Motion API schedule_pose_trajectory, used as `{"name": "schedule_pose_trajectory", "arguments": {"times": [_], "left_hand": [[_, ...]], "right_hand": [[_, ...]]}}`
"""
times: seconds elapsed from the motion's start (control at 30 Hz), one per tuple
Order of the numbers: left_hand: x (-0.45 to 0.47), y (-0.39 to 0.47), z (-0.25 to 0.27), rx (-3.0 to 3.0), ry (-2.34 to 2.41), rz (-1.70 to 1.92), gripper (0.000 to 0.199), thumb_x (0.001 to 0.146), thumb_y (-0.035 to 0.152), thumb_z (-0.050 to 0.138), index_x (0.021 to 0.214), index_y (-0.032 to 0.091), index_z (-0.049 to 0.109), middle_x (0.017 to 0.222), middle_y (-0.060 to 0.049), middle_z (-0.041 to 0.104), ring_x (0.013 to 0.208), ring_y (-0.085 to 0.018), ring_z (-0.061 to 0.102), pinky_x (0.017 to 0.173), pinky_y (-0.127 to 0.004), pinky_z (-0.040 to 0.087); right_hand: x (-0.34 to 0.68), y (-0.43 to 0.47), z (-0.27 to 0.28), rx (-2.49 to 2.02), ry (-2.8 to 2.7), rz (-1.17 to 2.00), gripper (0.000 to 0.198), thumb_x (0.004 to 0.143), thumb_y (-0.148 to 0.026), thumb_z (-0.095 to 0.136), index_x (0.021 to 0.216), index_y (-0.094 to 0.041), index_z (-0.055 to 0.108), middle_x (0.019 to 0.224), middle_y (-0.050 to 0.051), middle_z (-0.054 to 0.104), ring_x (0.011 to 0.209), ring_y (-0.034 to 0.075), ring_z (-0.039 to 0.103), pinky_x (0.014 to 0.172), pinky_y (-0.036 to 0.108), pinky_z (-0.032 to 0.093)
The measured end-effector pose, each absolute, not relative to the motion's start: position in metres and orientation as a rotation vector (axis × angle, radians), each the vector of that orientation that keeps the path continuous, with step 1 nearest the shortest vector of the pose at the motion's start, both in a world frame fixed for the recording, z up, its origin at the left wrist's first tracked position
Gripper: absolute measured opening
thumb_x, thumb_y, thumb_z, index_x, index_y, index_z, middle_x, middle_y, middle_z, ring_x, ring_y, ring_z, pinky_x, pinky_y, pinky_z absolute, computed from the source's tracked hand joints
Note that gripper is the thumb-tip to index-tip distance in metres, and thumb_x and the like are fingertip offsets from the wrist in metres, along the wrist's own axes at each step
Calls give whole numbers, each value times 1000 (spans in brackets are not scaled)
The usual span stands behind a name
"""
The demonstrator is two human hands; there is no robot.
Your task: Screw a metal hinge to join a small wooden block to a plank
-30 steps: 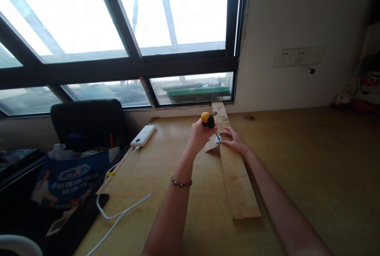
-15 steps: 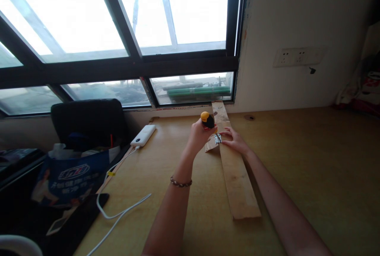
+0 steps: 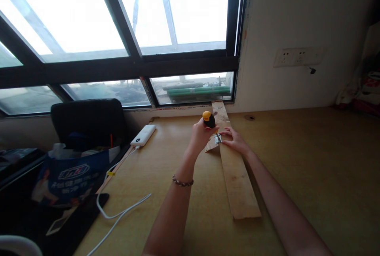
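My left hand (image 3: pixel 199 135) is closed round the black-and-yellow handle of a screwdriver (image 3: pixel 209 119). Its shaft points down at a silver metal hinge (image 3: pixel 218 138); the tip is too small to make out. The hinge lies across the left edge of a long wooden plank (image 3: pixel 239 181) and a short wood piece (image 3: pixel 212 145) beside it. From the right, my right hand (image 3: pixel 235 141) rests on the plank, with its thumb and fingertips at the hinge's right side, apparently holding it in place.
The plank lies lengthwise on the wooden table (image 3: pixel 172 161), reaching to the window wall. A white power bank (image 3: pixel 143 135) with a white cable (image 3: pixel 124 211) lies at left. Beyond the table's left edge are a blue bag (image 3: pixel 74 177) and a black chair (image 3: pixel 87 119).
My left hand and the screwdriver handle have shifted slightly to the right, and the handle leans a little differently. My right hand, the hinge and the plank look unmoved.
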State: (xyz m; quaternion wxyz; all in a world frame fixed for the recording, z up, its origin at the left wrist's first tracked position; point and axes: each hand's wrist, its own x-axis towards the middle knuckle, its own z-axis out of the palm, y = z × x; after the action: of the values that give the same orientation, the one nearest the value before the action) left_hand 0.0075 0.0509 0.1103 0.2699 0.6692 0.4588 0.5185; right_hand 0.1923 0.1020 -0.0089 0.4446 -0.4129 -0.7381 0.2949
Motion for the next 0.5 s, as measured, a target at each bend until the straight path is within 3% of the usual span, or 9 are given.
{"name": "schedule_pose_trajectory", "arguments": {"times": [0.3,0.5], "left_hand": [[4,58,103,1821,1263,1448,29,55,31,73,76,16,59,76,-4,63,70,-17,60,64,-30,49],[7,58,101,1724,1196,1558,33,64,21,64,93,19,48,83,-4,62,75,-16,60,63,-27,48]], "right_hand": [[192,100,-6,-1028,-1838,718,57,66,-27,67,117,-24,43,112,5,61,114,22,49,101,42,31],[192,100,-6,-1027,-1840,707,56,66,-26,67,117,-24,44,111,4,62,112,21,50,101,41,32]]}}
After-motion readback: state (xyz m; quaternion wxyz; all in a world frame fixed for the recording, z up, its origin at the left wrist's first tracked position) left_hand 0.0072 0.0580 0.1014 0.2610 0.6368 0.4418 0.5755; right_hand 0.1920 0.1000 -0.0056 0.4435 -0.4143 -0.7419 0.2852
